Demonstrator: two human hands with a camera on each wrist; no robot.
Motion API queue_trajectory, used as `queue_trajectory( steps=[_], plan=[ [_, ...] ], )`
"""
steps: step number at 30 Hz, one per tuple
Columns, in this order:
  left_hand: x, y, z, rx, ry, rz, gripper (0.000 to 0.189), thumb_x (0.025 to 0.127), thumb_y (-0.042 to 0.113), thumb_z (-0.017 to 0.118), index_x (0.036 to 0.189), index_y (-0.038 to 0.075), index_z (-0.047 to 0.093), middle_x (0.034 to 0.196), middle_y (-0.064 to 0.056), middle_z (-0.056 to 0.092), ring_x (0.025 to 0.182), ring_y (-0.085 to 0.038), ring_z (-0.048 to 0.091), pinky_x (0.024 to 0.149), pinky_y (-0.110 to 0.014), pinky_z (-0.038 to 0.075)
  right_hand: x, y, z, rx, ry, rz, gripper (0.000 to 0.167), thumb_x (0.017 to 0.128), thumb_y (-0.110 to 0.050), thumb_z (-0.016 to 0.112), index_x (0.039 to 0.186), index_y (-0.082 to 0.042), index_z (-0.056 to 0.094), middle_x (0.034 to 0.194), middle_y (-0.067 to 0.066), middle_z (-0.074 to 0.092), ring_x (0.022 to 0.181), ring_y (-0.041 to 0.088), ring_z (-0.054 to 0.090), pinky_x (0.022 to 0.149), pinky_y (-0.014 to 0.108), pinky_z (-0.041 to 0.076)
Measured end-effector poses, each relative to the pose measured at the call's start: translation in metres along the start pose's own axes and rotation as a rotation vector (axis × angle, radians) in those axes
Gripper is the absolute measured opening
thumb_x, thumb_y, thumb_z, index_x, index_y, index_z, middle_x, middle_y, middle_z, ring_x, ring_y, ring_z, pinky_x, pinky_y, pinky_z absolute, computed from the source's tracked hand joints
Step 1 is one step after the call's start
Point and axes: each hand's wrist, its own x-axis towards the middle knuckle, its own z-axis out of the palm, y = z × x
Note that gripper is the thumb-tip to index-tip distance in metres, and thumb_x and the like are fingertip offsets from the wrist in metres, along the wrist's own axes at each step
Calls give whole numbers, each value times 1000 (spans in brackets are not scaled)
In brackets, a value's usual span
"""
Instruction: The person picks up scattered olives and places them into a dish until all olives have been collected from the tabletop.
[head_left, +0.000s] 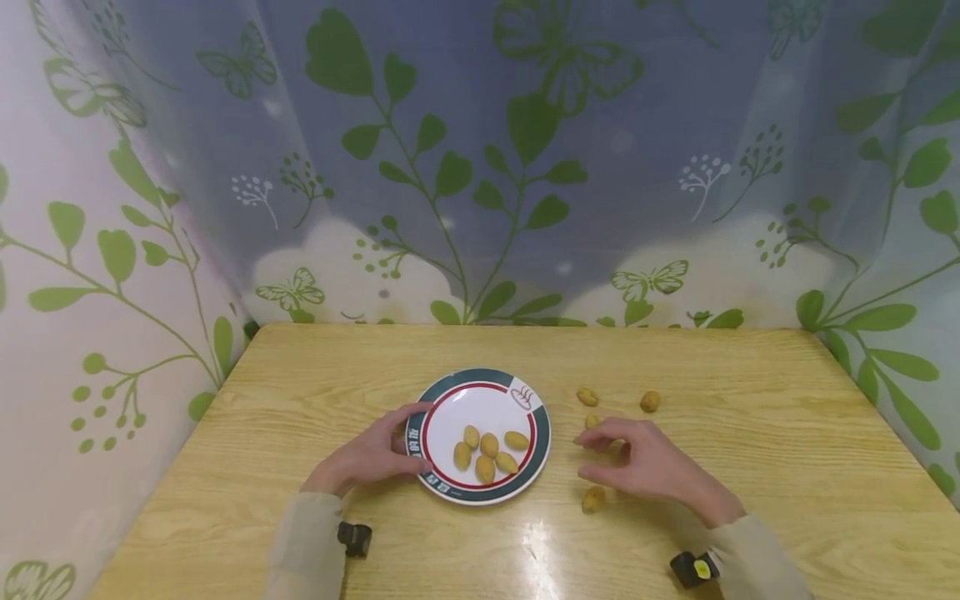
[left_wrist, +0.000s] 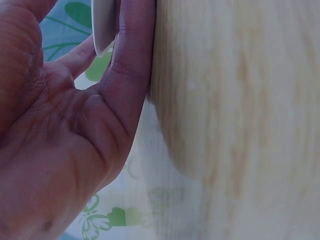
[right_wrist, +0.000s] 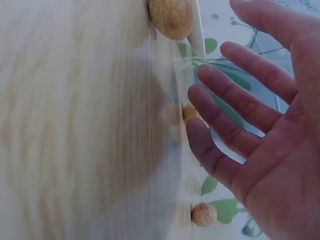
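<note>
A round white plate (head_left: pixel 465 412) with a dark green rim band and a red ring bears several small yellow-brown ovals (head_left: pixel 489 444) that look like baby potatoes. My left hand (head_left: pixel 372 454) holds the plate's left edge; the plate's rim (left_wrist: pixel 104 30) shows between its fingers in the left wrist view. To the plate's right, my right hand (head_left: pixel 645 462) hovers low over the table with parted, gently bent fingers and nothing in them. Just in front of it lies one potato-like oval (head_left: pixel 594 499), seen large as a speckled oval (right_wrist: pixel 172 17) in the right wrist view. Another oval (head_left: pixel 592 421) is partly hidden by its fingers.
Farther back on the wood-grain table (head_left: pixel 337 358) lie a loose oval (head_left: pixel 587 396) and a rounder, browner piece (head_left: pixel 649 402). A leaf-and-butterfly patterned curtain (head_left: pixel 465 167) encloses the table's back and sides. Each wrist wears a small black camera (head_left: pixel 355 539).
</note>
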Motion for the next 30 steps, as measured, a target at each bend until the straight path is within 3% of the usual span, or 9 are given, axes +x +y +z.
queue_trajectory(
  steps=[7, 12, 19, 30],
  plan=[
    [0, 0, 0, 2, 0, 0, 87, 83, 19, 85, 157, 22, 37, 123, -12, 63, 93, -18, 65, 83, -30, 53, -9, 2, -6, -46, -31, 39, 34, 84, -37, 83, 112, -20, 76, 110, -6, 75, 102, 8, 68, 91, 33, 55],
    [-1, 0, 0, 12, 13, -11, 87, 83, 20, 85, 156, 24, 39, 121, -11, 62, 91, -19, 63, 80, -31, 51, -13, 2, -11, -35, -82, 53, 35, 85, -40, 82, 113, -19, 75, 111, -5, 75, 100, 11, 68, 91, 34, 54],
    [-1, 1, 0, 23, 24, -17, 87, 83, 21, 86, 156, 25, 39, 120, -10, 62, 91, -18, 63, 81, -30, 51, -16, 5, -13, -69, -129, 76, 35, 84, -43, 83, 113, -27, 74, 117, -10, 72, 115, 15, 64, 102, 48, 49],
    [-2, 1, 1, 31, 30, -13, 87, 82, 21, 86, 156, 24, 39, 121, -10, 62, 91, -17, 64, 82, -30, 51, -16, 6, -12, -24, -187, 73, 30, 81, -41, 85, 107, -33, 74, 121, -7, 67, 117, 22, 61, 101, 53, 47]
  ],
)
